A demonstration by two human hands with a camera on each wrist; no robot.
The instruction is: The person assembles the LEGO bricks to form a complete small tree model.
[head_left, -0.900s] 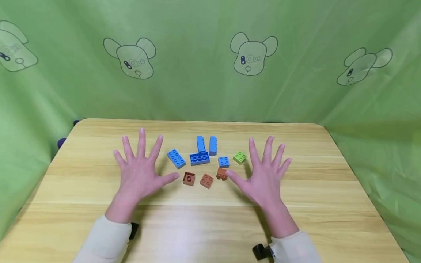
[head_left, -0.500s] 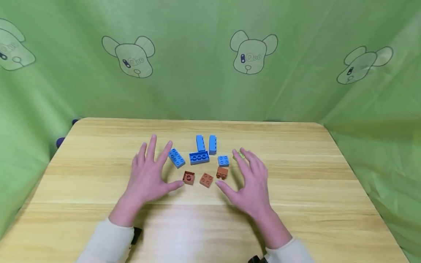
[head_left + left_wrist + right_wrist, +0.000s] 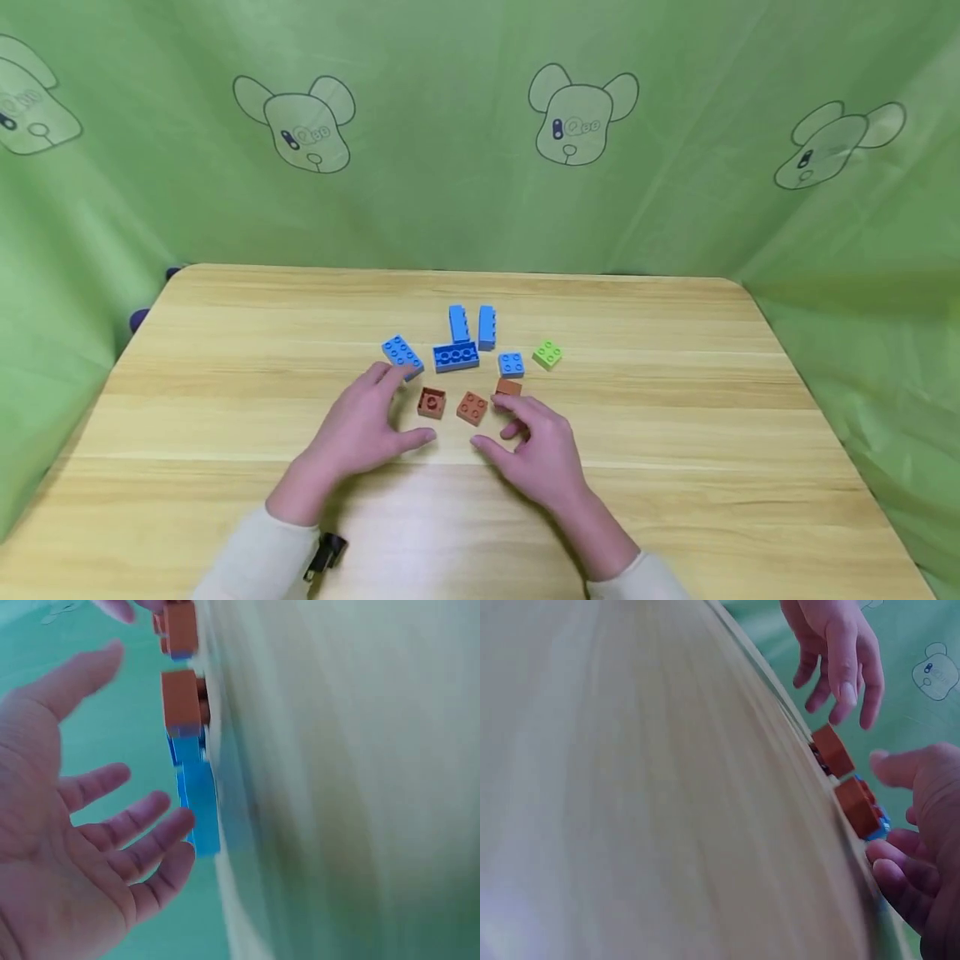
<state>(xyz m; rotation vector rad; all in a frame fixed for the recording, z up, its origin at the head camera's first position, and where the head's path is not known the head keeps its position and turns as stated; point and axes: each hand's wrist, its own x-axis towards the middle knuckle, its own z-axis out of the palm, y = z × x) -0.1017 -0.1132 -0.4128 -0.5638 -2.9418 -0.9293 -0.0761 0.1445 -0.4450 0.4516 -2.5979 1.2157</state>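
My left hand (image 3: 360,429) hovers over the table with loosely bent fingers, its fingertips overlapping the near end of a studded blue brick (image 3: 397,350) in the head view. Its thumb points toward an upturned brown brick (image 3: 431,403). My right hand (image 3: 540,450) has its index finger over another brown brick (image 3: 509,387), partly hiding it, and its thumb extends toward the middle brown brick (image 3: 472,408), which lies studs up. Both palms look empty in the wrist views, where the left hand (image 3: 82,832) and right hand (image 3: 922,832) are half curled.
Behind the brown bricks lie an upturned blue brick (image 3: 456,357), two long blue bricks (image 3: 458,324) on their sides, a small blue brick (image 3: 512,365) and a lime green brick (image 3: 547,355). A green curtain (image 3: 450,192) hangs beyond the wooden table (image 3: 675,375).
Both hands have come inward and nearer each other over the bricks, their spread fingers now bending. The right hand passed over the green brick and uncovered it. The bricks keep their places.
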